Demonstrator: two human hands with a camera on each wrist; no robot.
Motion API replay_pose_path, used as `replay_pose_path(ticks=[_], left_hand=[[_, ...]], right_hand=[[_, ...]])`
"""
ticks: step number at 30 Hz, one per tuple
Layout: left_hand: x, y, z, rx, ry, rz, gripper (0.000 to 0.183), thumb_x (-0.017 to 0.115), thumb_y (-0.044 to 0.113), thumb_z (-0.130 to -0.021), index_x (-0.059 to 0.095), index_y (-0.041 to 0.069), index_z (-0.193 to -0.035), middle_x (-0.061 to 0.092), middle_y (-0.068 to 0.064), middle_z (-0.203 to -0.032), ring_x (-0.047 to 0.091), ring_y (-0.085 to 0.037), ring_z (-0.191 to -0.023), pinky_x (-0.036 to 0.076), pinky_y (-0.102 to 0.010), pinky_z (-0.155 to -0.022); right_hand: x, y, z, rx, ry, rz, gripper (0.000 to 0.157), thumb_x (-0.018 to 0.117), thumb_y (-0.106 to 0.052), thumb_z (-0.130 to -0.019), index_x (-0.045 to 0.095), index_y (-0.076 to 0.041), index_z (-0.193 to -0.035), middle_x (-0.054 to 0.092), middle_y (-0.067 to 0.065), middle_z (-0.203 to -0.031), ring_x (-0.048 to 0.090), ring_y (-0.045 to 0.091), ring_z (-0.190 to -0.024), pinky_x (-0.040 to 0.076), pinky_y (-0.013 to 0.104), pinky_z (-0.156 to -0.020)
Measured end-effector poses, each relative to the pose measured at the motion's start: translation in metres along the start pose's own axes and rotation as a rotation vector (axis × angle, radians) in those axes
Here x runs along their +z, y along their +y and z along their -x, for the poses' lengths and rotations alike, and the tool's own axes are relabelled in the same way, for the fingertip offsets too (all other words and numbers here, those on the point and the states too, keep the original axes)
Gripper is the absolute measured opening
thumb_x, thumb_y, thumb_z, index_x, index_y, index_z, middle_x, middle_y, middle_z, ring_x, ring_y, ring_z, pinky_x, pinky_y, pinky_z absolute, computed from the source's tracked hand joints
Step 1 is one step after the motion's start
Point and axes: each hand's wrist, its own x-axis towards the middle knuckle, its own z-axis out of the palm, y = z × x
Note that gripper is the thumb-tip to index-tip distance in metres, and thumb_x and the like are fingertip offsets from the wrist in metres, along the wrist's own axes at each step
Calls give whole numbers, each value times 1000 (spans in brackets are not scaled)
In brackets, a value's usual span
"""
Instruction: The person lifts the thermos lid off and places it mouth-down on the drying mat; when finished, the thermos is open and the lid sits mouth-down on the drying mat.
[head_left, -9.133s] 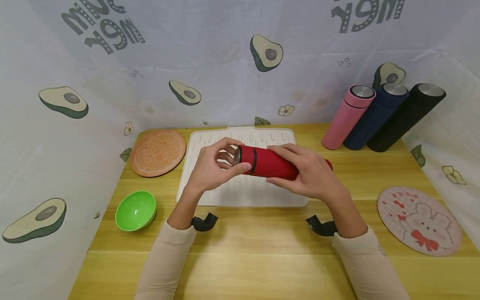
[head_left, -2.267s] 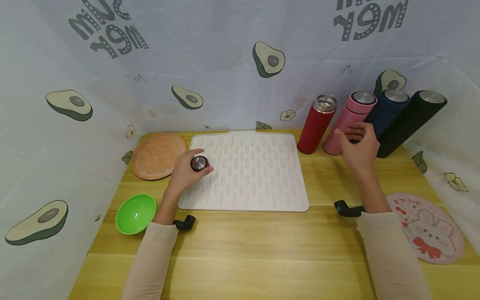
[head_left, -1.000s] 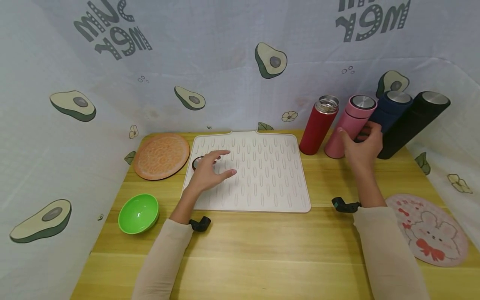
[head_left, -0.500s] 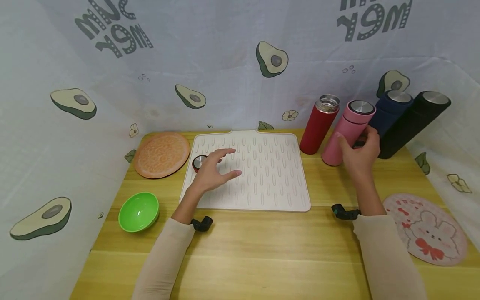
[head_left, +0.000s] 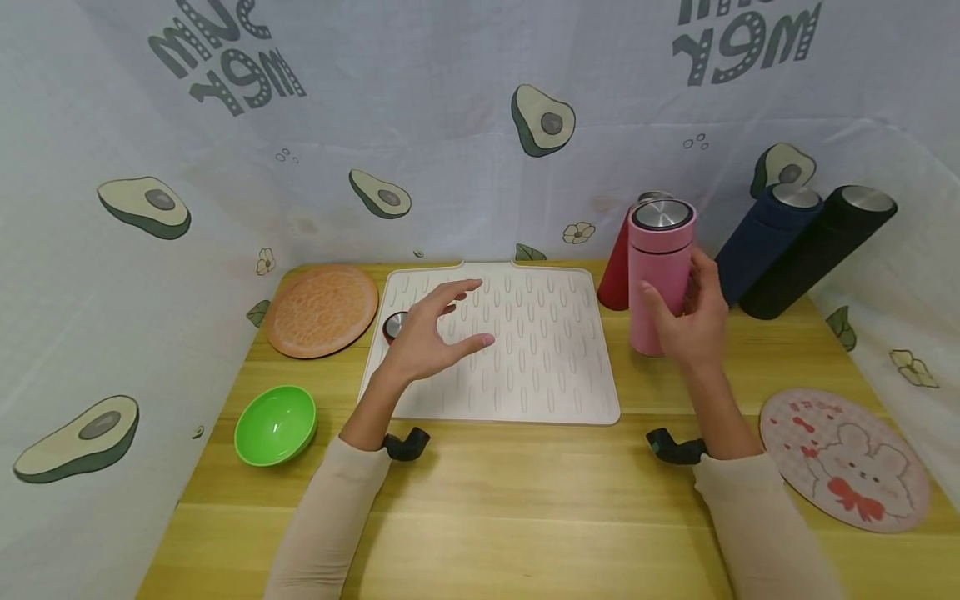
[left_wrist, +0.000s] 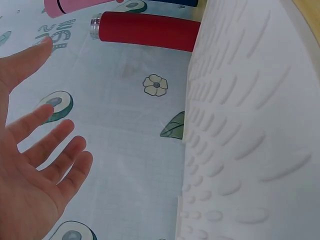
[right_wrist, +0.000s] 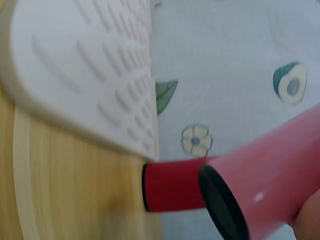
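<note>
My right hand (head_left: 701, 321) grips the pink thermos bottle (head_left: 654, 275), lid on, from its right side. In the right wrist view the bottle's dark base (right_wrist: 223, 202) shows, raised off the table. Behind it stands the red thermos bottle (head_left: 615, 275), partly covered by the pink one; its bare metal neck (left_wrist: 95, 26) shows in the left wrist view. Over the white ridged mat (head_left: 540, 358), my left hand (head_left: 422, 342) holds nothing, its fingers and thumb spread apart. Just behind that hand, the steel-topped red lid (head_left: 393, 325) sits on the mat, partly hidden.
Against the back wall at right lean a navy bottle (head_left: 768, 237) and a black bottle (head_left: 817, 250), both lidded. A round rabbit placemat (head_left: 847, 458) lies front right. At left are an orange round mat (head_left: 322, 311) and a green bowl (head_left: 275, 425).
The red bottle was set down at right and its lid put on the mat, which my left hand then released. My right hand took the pink bottle and moved it left, off the table.
</note>
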Motion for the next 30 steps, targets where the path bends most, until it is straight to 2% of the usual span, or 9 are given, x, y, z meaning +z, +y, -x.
replay_pose_path(ticks=[4,7,10,15,19,23,30], left_hand=[[-3,12,0,45,17,61,73,86,37,-85,52,29,-150,56,6,-148,55,-12,-130,49,-32,-111],[-3,21,-1,87,32,107,73,87,33,-84,53,30,-149,57,7,-146,56,-11,-128,51,-31,-109],[-3,30,-1,122,45,154,74,87,30,-84,52,32,-149,56,10,-146,56,-10,-128,51,-31,-109],[-7,42,1,202,60,245,77,87,18,-84,50,25,-151,55,3,-149,56,-16,-129,53,-38,-107],[-10,49,4,261,51,296,82,85,9,-82,46,19,-154,53,0,-151,56,-20,-129,54,-40,-107],[-14,55,7,293,31,288,84,85,8,-82,44,19,-155,50,0,-153,55,-19,-129,53,-37,-108],[-16,60,12,330,-64,200,76,84,17,-86,48,18,-153,47,2,-157,50,-16,-140,55,-36,-105]], right_hand=[[17,-14,9,-130,-102,3,71,78,-8,-87,50,-17,-152,61,9,-138,55,8,-114,47,14,-94],[29,-28,15,-167,-203,14,74,77,-7,-84,49,-17,-152,62,13,-136,53,9,-113,45,14,-91],[40,-41,19,-182,-294,18,74,77,-9,-82,51,-17,-151,62,12,-135,53,15,-115,48,22,-90],[53,-56,22,-239,-421,57,73,81,-17,-81,53,-17,-148,63,9,-136,56,24,-119,53,44,-90],[55,-63,25,-269,-504,95,71,85,-20,-79,57,-19,-145,64,6,-134,59,22,-115,56,48,-86],[53,-69,27,-275,-593,160,71,86,-29,-80,58,-21,-144,65,3,-134,61,20,-112,59,45,-83],[46,-79,28,-282,-711,254,70,85,-40,-81,58,-23,-144,67,-1,-134,63,20,-110,59,40,-80]])
